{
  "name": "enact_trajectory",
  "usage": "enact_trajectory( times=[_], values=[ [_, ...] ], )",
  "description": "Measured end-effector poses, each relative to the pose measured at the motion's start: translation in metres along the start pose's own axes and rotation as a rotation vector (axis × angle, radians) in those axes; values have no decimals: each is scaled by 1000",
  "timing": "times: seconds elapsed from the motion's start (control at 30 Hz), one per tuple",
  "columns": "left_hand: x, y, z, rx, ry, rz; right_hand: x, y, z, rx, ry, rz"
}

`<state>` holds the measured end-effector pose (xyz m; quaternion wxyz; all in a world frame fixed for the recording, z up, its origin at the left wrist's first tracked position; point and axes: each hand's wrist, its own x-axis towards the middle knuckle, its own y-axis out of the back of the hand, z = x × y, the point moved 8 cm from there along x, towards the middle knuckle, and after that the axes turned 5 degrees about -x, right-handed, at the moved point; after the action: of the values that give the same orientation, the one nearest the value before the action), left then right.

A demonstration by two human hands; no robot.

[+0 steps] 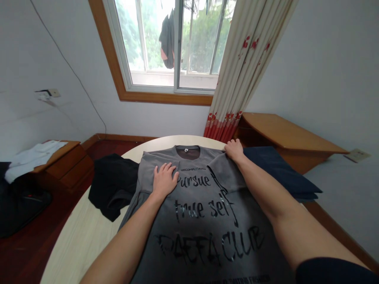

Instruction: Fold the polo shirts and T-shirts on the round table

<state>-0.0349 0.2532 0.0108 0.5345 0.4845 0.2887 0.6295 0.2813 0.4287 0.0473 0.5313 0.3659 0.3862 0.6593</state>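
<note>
A grey T-shirt [204, 221] with black lettering lies front up on a round pale table [79, 232]. My left hand [164, 178] rests flat on its left chest, fingers spread and pointing towards the collar. My right hand [234, 150] is at the shirt's right shoulder, fingers curled down onto the folded-over sleeve fabric; whether it pinches the cloth I cannot make out.
A black garment [114, 185] lies crumpled on the table to the left. A folded dark blue garment [281, 173] sits to the right, near a wooden desk [284, 134]. A bedside cabinet [62, 161] with white cloth stands at left. Window and curtain [248, 67] are behind.
</note>
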Motion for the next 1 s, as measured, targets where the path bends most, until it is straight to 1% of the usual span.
enact_trajectory(
  times=[0.07,0.13,0.2,0.27,0.33,0.43,0.5,0.6,0.73,0.87,1.0],
  values=[
    [0,0,0,4,2,-4,-17,16,-13,59,-21,84],
    [0,1,0,6,5,-8,-39,32,-31,143,-23,147],
    [0,0,0,11,5,-11,-66,41,-49,240,-14,164],
    [0,0,-1,18,3,-14,-94,43,-67,321,9,159],
    [1,-1,-2,26,-1,-18,-121,37,-80,380,19,134],
    [2,-4,-4,37,0,-34,-153,15,-89,443,-24,34],
    [4,-6,-5,49,-1,-50,-167,1,-91,481,-68,-20],
    [6,-8,-7,71,-21,-77,-177,-8,-91,522,-114,-35],
    [13,-10,-17,99,-49,-121,-177,-6,-96,549,-153,-63],
    [22,-9,-29,131,-45,-154,-171,-6,-102,571,-168,-98],
    [28,-10,-34,156,-21,-169,-155,-10,-103,593,-127,-156]
  ],
)
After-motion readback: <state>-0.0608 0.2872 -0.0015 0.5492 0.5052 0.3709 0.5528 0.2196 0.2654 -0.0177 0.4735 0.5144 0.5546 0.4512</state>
